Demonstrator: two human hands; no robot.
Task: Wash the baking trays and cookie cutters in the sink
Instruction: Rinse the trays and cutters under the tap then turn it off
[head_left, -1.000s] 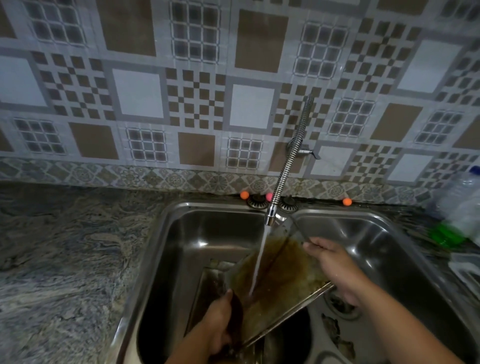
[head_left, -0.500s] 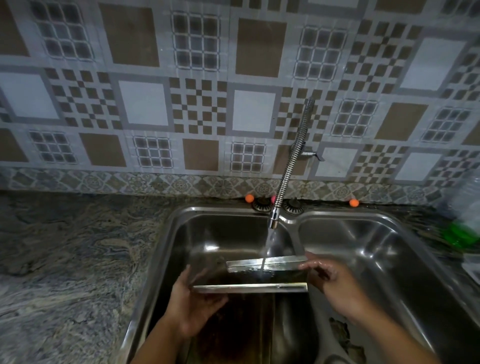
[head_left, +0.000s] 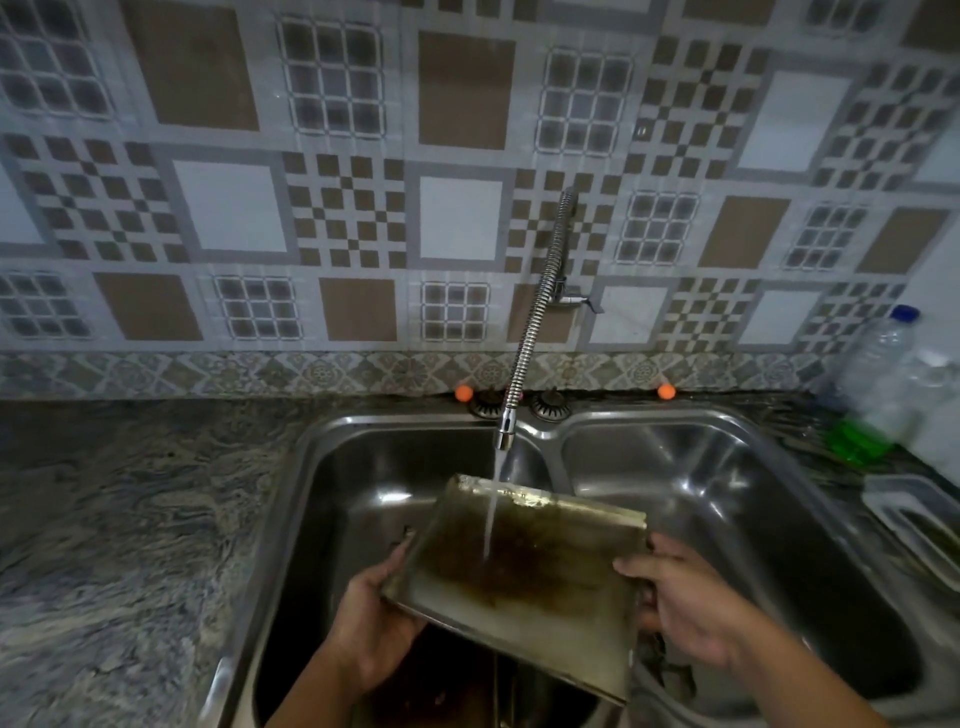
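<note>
**Rinse the tray evenly under the stream**

You hold the baking tray (head_left: 524, 582) at lower centre of the frame, tilted over the sink (head_left: 727, 499), left hand (head_left: 374, 623) gripping its left edge, right hand (head_left: 685, 597) clasping its right. Water from the tap (head_left: 506, 434) strikes the brown-stained middle. Keep the tilt so runoff drains into the basin, and shift the tray sideways to sweep the stains.
</note>
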